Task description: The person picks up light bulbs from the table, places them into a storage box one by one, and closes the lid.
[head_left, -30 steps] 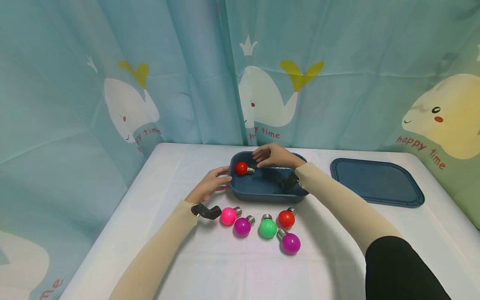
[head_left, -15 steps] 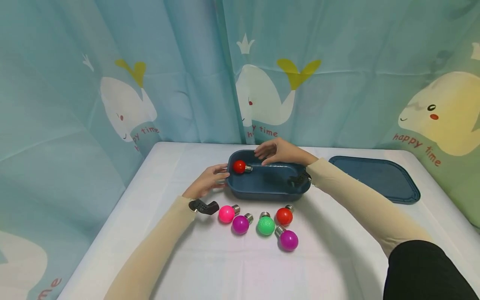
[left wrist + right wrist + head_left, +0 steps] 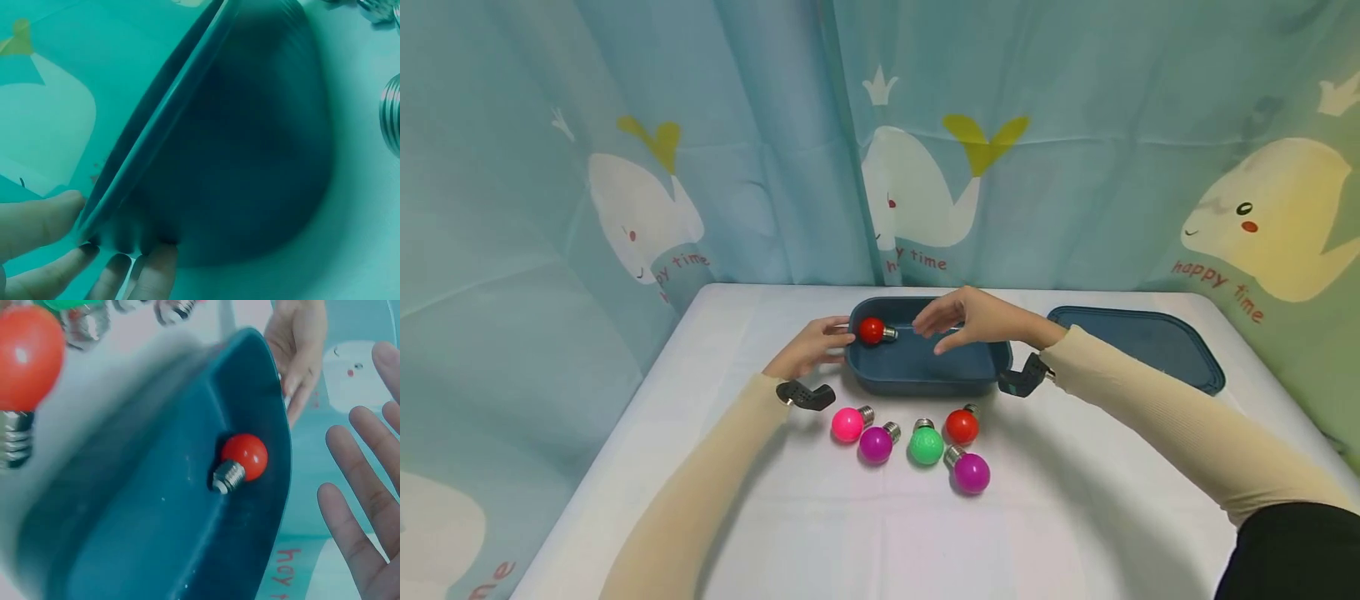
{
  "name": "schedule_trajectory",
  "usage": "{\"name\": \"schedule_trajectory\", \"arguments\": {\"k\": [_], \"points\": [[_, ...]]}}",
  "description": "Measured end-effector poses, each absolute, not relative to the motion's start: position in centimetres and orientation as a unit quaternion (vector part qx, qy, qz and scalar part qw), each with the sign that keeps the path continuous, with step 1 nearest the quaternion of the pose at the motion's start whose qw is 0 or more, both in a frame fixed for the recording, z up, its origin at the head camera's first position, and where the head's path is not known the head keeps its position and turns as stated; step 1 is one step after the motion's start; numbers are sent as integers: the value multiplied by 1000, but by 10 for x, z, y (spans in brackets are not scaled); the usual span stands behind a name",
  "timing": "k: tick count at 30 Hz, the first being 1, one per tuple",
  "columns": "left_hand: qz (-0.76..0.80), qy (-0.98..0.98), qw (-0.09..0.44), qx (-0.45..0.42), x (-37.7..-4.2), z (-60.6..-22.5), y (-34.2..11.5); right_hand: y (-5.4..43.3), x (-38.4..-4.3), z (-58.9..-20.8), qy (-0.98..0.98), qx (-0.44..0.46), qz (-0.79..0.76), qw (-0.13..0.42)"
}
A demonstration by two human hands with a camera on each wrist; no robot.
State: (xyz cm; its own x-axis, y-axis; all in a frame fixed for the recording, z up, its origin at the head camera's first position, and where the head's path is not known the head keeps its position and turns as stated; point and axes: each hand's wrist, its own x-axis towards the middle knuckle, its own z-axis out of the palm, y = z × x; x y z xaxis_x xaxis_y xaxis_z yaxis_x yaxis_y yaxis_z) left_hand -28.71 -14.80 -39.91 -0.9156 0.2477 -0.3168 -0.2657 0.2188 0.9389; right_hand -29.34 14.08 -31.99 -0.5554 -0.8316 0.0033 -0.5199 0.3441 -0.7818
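Note:
A dark blue rectangular container (image 3: pixel 917 387) stands near the back of the white table, with one red light bulb (image 3: pixel 872 331) lying at its left end. The fingertips of my left hand (image 3: pixel 808 346) rest against the container's left end, fingers fairly straight; the left wrist view shows them along its wall. Above the container's right half hovers my right hand (image 3: pixel 985 321), its fingers spread and nothing held, as the right wrist view (image 3: pixel 369 469) confirms for the hand. In front lie a pink bulb (image 3: pixel 847 425), two purple bulbs (image 3: pixel 876 445), a green bulb (image 3: pixel 926 446) and another red bulb (image 3: pixel 962 426).
A flat dark blue lid (image 3: pixel 1142 337) lies on the table (image 3: pixel 820 525) to the right, partly behind my right forearm. A curtain (image 3: pixel 760 150) with whale prints hangs right behind the table and along its left side.
My right hand has lifted a little and its arm has swung to the right, with fingers spreading. The left hand stays at the container's end. The bulbs have not moved on the table.

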Motion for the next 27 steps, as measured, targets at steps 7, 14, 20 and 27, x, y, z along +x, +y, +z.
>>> {"name": "schedule_trajectory", "arguments": {"k": [7, 14, 20, 27], "points": [[613, 761, 211, -8, -292, -401, -149, 151, -274, -322, 786, -439, -377, 218], [613, 761, 213, 0, -293, -400, -148, 166, -256, -329, 781, -455, -368, 218], [612, 762, 214, -7, -293, -400, -148, 179, -247, -338, 786, -444, -373, 215], [611, 762, 214, -10, -291, -400, -148, 192, -240, -354, 789, -444, -374, 201]]}}
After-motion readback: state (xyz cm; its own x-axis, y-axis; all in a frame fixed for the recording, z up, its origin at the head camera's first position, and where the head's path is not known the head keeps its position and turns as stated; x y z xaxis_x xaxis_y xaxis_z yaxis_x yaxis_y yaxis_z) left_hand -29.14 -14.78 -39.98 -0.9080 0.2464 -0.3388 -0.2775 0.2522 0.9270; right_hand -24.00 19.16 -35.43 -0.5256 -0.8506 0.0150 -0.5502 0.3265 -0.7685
